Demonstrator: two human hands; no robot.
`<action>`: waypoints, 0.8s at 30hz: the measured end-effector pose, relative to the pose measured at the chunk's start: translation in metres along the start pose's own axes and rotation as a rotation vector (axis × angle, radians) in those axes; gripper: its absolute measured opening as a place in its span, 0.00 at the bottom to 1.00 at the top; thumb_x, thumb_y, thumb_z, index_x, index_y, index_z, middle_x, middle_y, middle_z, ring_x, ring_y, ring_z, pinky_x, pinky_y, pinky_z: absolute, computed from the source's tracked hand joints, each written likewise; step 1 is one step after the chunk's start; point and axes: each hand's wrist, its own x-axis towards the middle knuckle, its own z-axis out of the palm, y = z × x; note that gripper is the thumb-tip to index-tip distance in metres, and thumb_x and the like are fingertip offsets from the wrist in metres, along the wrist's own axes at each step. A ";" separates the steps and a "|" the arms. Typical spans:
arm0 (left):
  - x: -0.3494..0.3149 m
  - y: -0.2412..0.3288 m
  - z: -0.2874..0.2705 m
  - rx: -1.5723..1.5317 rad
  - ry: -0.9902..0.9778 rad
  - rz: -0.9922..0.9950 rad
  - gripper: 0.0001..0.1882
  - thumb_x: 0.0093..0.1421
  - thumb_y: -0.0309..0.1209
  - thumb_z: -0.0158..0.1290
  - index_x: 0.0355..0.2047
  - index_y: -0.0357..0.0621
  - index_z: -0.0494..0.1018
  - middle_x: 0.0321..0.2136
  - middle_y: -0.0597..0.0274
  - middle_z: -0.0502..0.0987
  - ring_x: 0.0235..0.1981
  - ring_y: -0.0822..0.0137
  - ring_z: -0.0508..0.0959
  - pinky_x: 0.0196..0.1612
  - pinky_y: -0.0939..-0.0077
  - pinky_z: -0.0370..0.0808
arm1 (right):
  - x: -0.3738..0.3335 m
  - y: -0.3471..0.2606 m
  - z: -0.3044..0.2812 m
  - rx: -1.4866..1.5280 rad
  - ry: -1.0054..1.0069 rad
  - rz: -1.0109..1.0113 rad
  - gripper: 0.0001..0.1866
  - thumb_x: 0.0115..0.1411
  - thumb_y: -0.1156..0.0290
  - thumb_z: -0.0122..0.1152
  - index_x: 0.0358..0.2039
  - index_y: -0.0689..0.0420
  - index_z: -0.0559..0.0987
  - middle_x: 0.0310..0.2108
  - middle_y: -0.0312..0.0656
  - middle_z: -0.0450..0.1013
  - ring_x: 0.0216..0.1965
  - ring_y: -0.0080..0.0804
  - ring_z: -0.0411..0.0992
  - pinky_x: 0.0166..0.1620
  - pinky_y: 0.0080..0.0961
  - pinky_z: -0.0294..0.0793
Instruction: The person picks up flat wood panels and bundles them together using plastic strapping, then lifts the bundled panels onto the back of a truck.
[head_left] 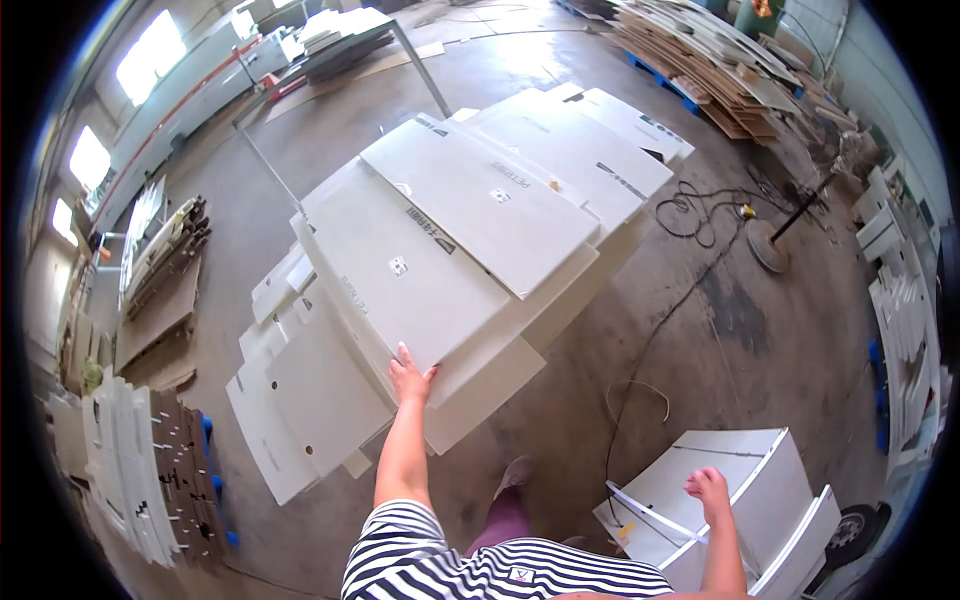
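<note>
My left hand point(410, 378) lies with spread fingers on the near corner of a white flat panel point(400, 260). The panel tops a large stack of pale panels and bears dark print and a small white label. Overlapping its right side is another white panel point(490, 200). Lower panels point(310, 400), some with round holes, jut out at the left of the stack. Off to the right, my right hand point(707, 485) hangs in the air with loosely bent fingers, and nothing shows in it. Behind and below it stands a white box-shaped cabinet point(770, 500).
A black cable point(665, 320) runs across the floor to a round-based stand point(767, 246) at the right. Brown and white boards point(700, 70) lie piled on a blue pallet at the far right. More panel stacks point(150, 470) stand at the left. A wheel point(850, 530) shows beside the cabinet.
</note>
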 end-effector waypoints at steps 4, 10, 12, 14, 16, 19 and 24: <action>0.009 -0.035 0.004 -0.197 0.011 0.145 0.51 0.48 0.38 0.63 0.65 0.48 0.41 0.50 0.41 0.64 0.52 0.46 0.65 0.54 0.57 0.65 | 0.060 -0.082 0.093 -0.177 -0.285 -0.087 0.10 0.60 0.67 0.51 0.35 0.61 0.72 0.33 0.42 0.72 0.33 0.30 0.73 0.40 0.25 0.75; 0.037 -0.089 -0.001 -1.356 -0.236 -0.327 0.29 0.58 0.35 0.55 0.55 0.39 0.56 0.46 0.52 0.67 0.40 0.60 0.74 0.39 0.65 0.76 | 0.129 -0.134 0.217 -0.287 -0.526 -0.250 0.09 0.59 0.68 0.54 0.34 0.61 0.74 0.32 0.36 0.73 0.32 0.23 0.73 0.38 0.20 0.73; 0.043 -0.091 0.003 -1.236 -0.311 -0.355 0.18 0.63 0.38 0.49 0.45 0.36 0.68 0.39 0.59 0.72 0.36 0.67 0.75 0.34 0.68 0.78 | 0.144 -0.131 0.258 -0.195 -0.599 -0.255 0.10 0.60 0.67 0.53 0.34 0.61 0.74 0.31 0.37 0.73 0.32 0.23 0.73 0.38 0.20 0.73; 0.022 -0.073 0.000 -1.200 -0.317 -0.351 0.18 0.63 0.39 0.49 0.43 0.36 0.69 0.36 0.60 0.73 0.34 0.68 0.75 0.33 0.68 0.78 | 0.146 -0.130 0.290 -0.158 -0.670 -0.123 0.11 0.63 0.65 0.50 0.37 0.60 0.72 0.36 0.39 0.72 0.38 0.25 0.72 0.42 0.23 0.73; -0.012 -0.076 -0.005 -1.165 -0.327 -0.334 0.18 0.62 0.41 0.49 0.39 0.36 0.69 0.33 0.61 0.72 0.31 0.70 0.74 0.32 0.69 0.80 | 0.142 -0.116 0.323 -0.074 -0.686 -0.055 0.13 0.63 0.62 0.49 0.40 0.60 0.71 0.37 0.41 0.73 0.39 0.27 0.73 0.43 0.25 0.73; -0.097 -0.055 -0.004 -1.239 -0.491 -0.390 0.14 0.62 0.37 0.49 0.38 0.37 0.68 0.31 0.62 0.72 0.29 0.69 0.72 0.33 0.67 0.79 | 0.122 -0.083 0.346 0.073 -0.644 0.197 0.25 0.63 0.52 0.48 0.49 0.62 0.66 0.47 0.48 0.69 0.48 0.37 0.69 0.52 0.33 0.67; -0.229 -0.026 -0.002 -1.384 -1.112 -0.776 0.22 0.59 0.34 0.54 0.52 0.44 0.63 0.43 0.60 0.72 0.42 0.60 0.73 0.48 0.61 0.71 | 0.069 -0.006 0.350 0.763 -0.545 0.211 0.27 0.64 0.56 0.50 0.53 0.65 0.64 0.52 0.45 0.67 0.52 0.39 0.66 0.56 0.37 0.63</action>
